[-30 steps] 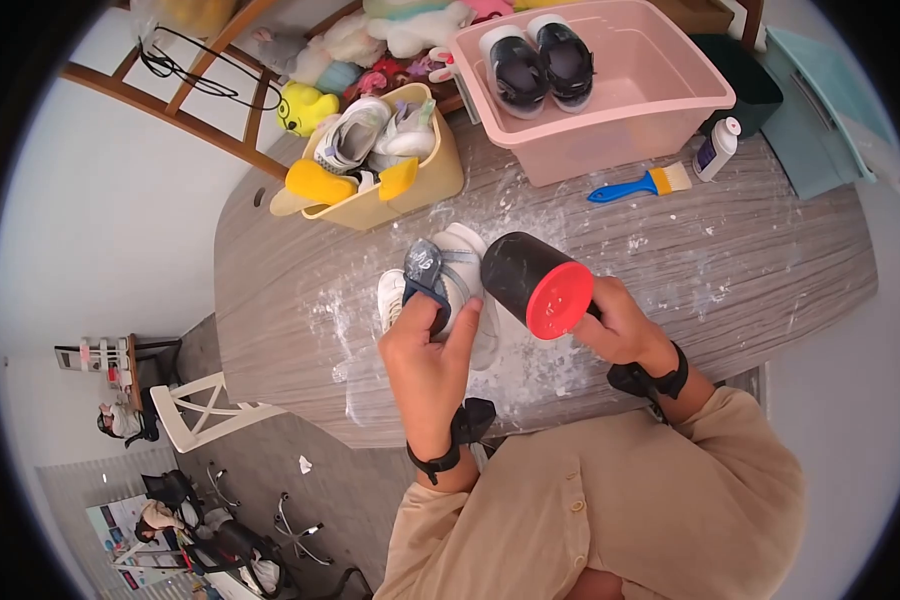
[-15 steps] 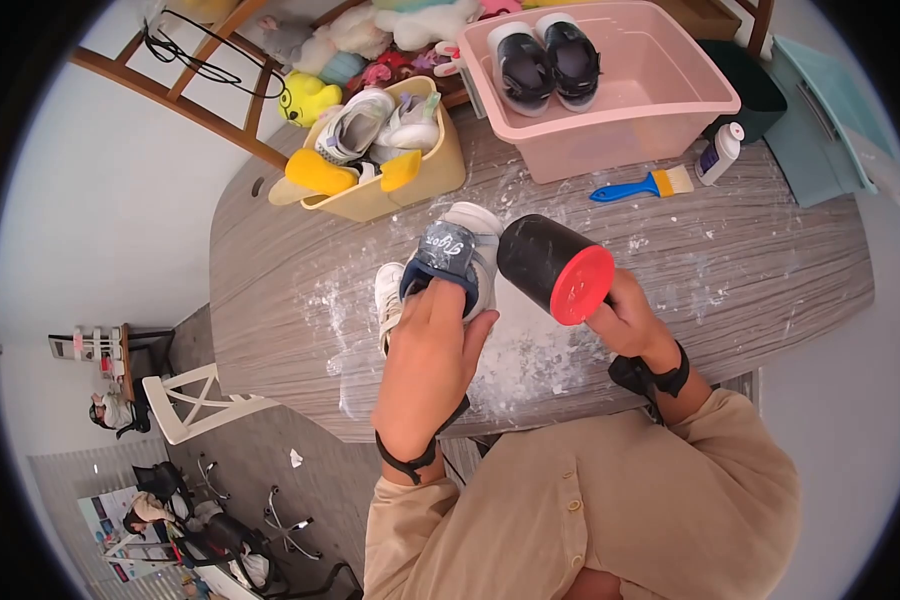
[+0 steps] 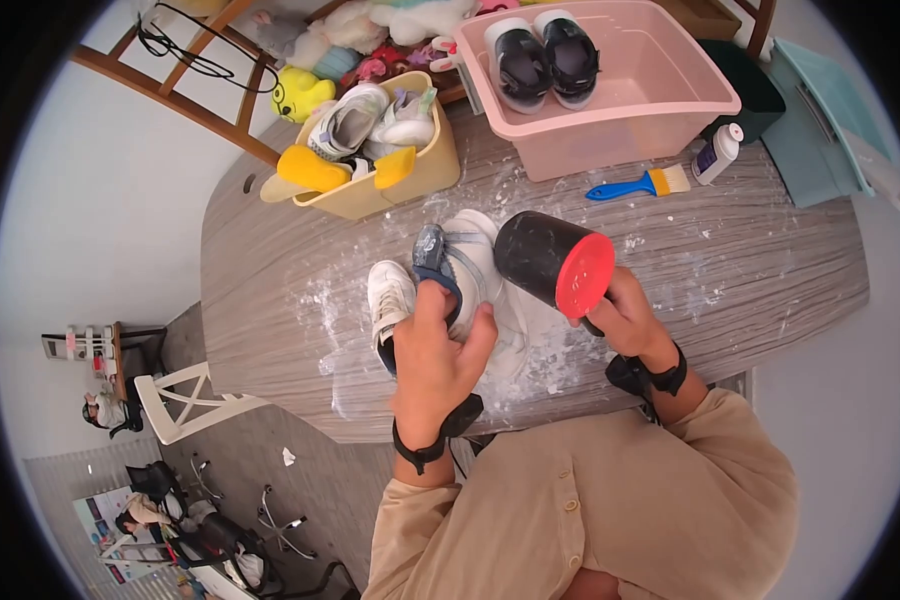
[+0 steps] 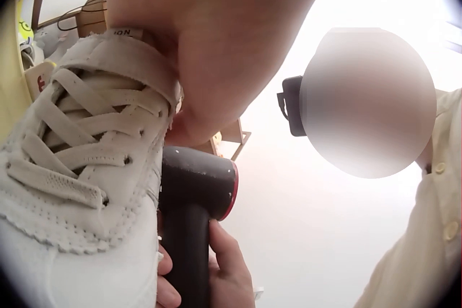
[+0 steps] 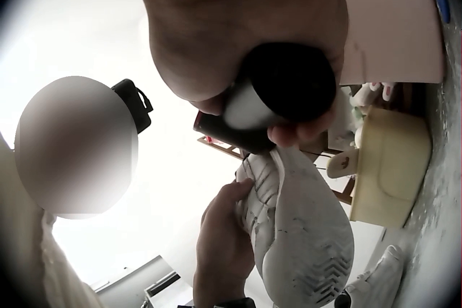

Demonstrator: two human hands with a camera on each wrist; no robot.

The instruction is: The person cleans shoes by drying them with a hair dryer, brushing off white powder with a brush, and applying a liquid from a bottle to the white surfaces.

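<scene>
My left hand [image 3: 435,350] grips a white shoe [image 3: 475,262] by its dark blue collar, thumb against its side. The shoe is raised and tilted; the right wrist view shows its patterned sole [image 5: 310,250]. My right hand [image 3: 625,315] holds a black hair dryer [image 3: 536,255] by the handle, its red round end toward me. The dryer's barrel points at the shoe from close by on the right. A second white laced sneaker [image 3: 390,295] lies on the table just left of my left hand, its laces [image 4: 86,127] large in the left wrist view.
White powdery smears cover parts of the wood-grain table [image 3: 270,300]. Behind are a yellow bin [image 3: 445,160] of shoes and a pink tub [image 3: 610,145] with black shoes. A blue-handled brush [image 3: 625,187] and a white bottle [image 3: 718,155] lie and stand at the back right.
My left hand has turned the held shoe, so the tongue's lettering, facing up half a second ago, now faces aside. The dryer moved slightly right, then stayed about still.
</scene>
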